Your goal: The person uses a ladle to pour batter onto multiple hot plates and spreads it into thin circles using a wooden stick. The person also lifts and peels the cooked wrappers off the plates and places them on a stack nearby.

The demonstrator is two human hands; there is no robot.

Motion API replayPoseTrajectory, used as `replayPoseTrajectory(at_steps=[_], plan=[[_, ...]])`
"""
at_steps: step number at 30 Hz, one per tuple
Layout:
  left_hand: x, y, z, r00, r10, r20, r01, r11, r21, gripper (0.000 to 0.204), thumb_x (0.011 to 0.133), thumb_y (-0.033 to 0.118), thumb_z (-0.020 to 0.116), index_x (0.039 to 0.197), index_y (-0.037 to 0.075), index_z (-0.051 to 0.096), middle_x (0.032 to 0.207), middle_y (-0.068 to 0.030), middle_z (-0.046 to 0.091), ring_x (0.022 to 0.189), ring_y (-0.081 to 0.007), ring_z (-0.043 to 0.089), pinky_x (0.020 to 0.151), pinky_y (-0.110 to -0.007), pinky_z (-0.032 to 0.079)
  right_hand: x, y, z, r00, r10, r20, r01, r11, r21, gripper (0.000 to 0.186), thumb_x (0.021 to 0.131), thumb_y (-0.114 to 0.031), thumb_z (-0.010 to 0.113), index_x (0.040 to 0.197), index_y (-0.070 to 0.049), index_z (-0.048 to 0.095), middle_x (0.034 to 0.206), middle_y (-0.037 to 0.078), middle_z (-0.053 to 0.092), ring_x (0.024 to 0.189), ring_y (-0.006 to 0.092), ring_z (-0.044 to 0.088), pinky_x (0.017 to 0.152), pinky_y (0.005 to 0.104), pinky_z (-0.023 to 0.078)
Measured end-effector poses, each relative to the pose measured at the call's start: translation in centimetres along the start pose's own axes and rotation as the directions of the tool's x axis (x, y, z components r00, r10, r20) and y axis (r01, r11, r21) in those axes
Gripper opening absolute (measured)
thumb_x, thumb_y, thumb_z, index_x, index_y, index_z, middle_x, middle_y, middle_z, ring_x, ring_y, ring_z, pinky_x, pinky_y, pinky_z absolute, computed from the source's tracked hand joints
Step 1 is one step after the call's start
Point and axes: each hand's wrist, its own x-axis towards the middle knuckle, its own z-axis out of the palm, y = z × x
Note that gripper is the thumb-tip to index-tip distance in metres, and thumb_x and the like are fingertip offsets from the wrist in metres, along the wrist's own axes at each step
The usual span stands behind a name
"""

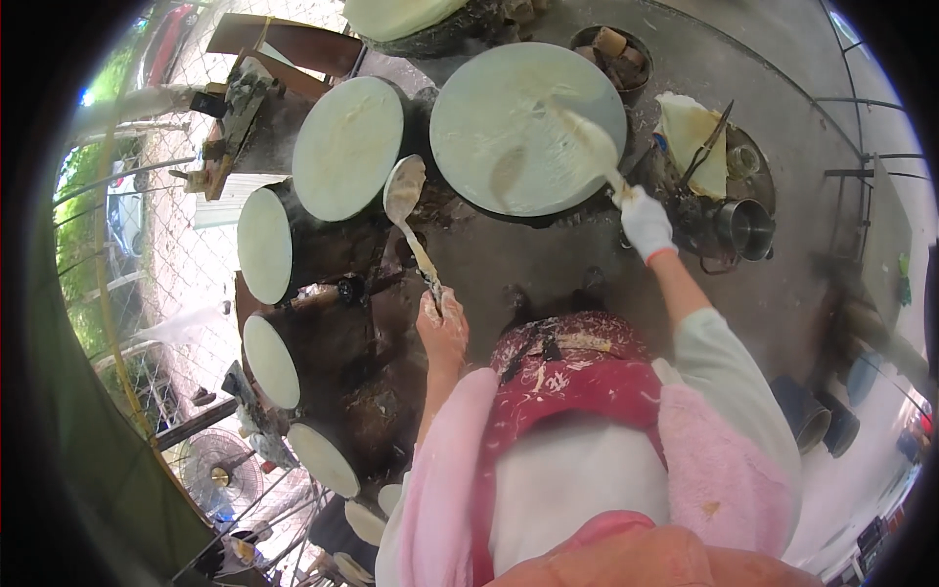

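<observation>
My left hand (444, 331), bare and smeared with white, is closed round the handle of a ladle (403, 192). The ladle's bowl, coated with pale batter, hangs between two round griddles. In a white glove, my right hand (648, 227) grips the end of a pale, flat spatula-like spreader (590, 140), blurred at its far part. That blade lies over the large round griddle (479, 117), whose top carries a wet, whitish layer with a darker patch near the middle. Just left stands a smaller round griddle (348, 147) with a similar pale coating.
Several more pale-topped griddles (271, 362) curve down the left side. Right of the large griddle are a pot of brownish chunks (621, 61), tongs on a pale sheet (706, 152) and a metal pot (748, 230). A fan (221, 474) stands lower left by a wire fence.
</observation>
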Motion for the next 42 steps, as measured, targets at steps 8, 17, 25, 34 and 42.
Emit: replayPoseTrajectory(at_steps=[8, 17, 25, 34, 42], plan=[[0.1, 0.9, 2.5, 1.000, 0.010, -0.001, -0.010, 0.998, 0.069, 0.016, 0.098, 0.018, 0.046, 0.095, 0.002, 0.050, 0.055, 0.0011, 0.041, 0.036, -0.0075, 0.037, 0.032, -0.022, 0.027, -1.4, 4.1, 1.0, 0.961, -0.224, 0.159, 0.217, 0.974, 0.064, 0.049, 0.091, -0.042, 0.047, 0.131, -0.015, 0.046, 0.100, 0.026, 0.062, 0.095, 0.0415, 0.060, 0.082, 0.0467, 0.046], [-1.6, 0.3, 3.6, 0.981, -0.182, -0.071, 0.185, 0.982, 0.039, 0.006, 0.096, 0.014, 0.050, 0.097, 0.008, 0.051, 0.066, 0.0055, 0.044, 0.052, -0.0013, 0.041, 0.043, -0.015, 0.034, 17.1, -4.1, -6.5, 0.955, -0.294, -0.048, 0.270, 0.922, -0.276, 0.054, 0.088, -0.041, 0.046, 0.136, -0.016, 0.041, 0.096, 0.020, 0.066, 0.087, 0.0382, 0.063, 0.075, 0.0450, 0.050], [-1.0, 1.6, 4.9, 0.986, -0.166, -0.011, 0.166, 0.986, 0.016, 0.005, 0.096, 0.013, 0.049, 0.094, 0.008, 0.050, 0.063, 0.0043, 0.043, 0.046, -0.0034, 0.039, 0.040, -0.017, 0.033, 1.9, -1.2, -1.8, 0.894, -0.385, -0.230, 0.447, 0.722, 0.528, 0.047, 0.091, -0.020, 0.059, 0.133, -0.002, 0.046, 0.123, 0.015, 0.060, 0.108, 0.0226, 0.061, 0.090, 0.0282, 0.046], [5.9, 4.5, 8.7, 0.968, 0.020, 0.250, -0.049, 0.993, 0.110, 0.019, 0.096, 0.019, 0.046, 0.085, 0.004, 0.047, 0.057, 0.0004, 0.042, 0.038, -0.0084, 0.038, 0.033, -0.023, 0.028, -0.9, 4.0, -1.3, 0.978, -0.003, 0.208, -0.174, 0.534, 0.827, 0.035, 0.096, -0.032, 0.049, 0.127, -0.017, 0.056, 0.061, -0.006, 0.047, 0.039, 0.0034, 0.035, 0.034, 0.0205, 0.029], [19.8, 4.6, 17.0, 0.884, 0.034, 0.466, -0.063, 0.997, 0.046, 0.023, 0.090, 0.016, 0.048, 0.073, 0.000, 0.050, 0.054, -0.0024, 0.042, 0.039, -0.0119, 0.040, 0.036, -0.027, 0.029, -4.0, 2.4, -2.1, 0.950, -0.063, 0.307, -0.211, 0.595, 0.776, 0.038, 0.094, -0.024, 0.054, 0.130, -0.009, 0.054, 0.068, -0.009, 0.047, 0.053, 0.0012, 0.037, 0.049, 0.0180, 0.033]])
